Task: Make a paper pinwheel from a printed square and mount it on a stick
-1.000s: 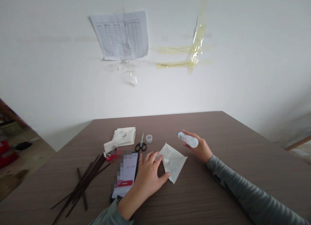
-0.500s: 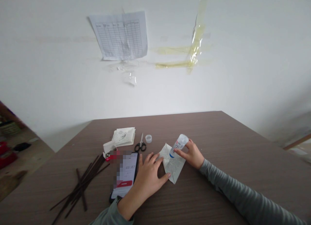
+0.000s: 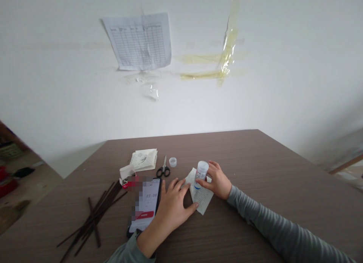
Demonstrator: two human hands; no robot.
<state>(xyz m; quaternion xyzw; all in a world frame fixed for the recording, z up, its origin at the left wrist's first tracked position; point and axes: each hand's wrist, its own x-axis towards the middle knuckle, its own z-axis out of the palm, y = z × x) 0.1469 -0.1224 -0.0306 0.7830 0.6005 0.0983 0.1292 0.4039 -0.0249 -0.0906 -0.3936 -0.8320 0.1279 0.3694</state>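
Head view: a left hand [image 3: 172, 203] lies palm down with fingers spread, gripping nothing; its fingertips and thumb touch the left side of a folded sheet of printed paper [image 3: 202, 198]. The sheet rests on a brown table [image 3: 244, 153], well apart from the far edge. A right hand [image 3: 220, 181] grips a translucent bottle [image 3: 202, 167] between thumb and fingers, blue end down, nearly upright over the sheet. Whether the tip touches the paper cannot be told.

Handling this well probably calls for light, even pressure from the spread fingers, so the sheet neither slides nor wrinkles, and a gentle squeeze with the tip low. Fingertips are best clear of the tip.

Toward the far left corner are a paper stack [image 3: 143, 159], an open small box [image 3: 127, 173], scissors [image 3: 163, 167] and a clear ring-shaped cap [image 3: 172, 162]. A phone [image 3: 146, 206] lies beside the left hand, near dark sticks [image 3: 95, 216].
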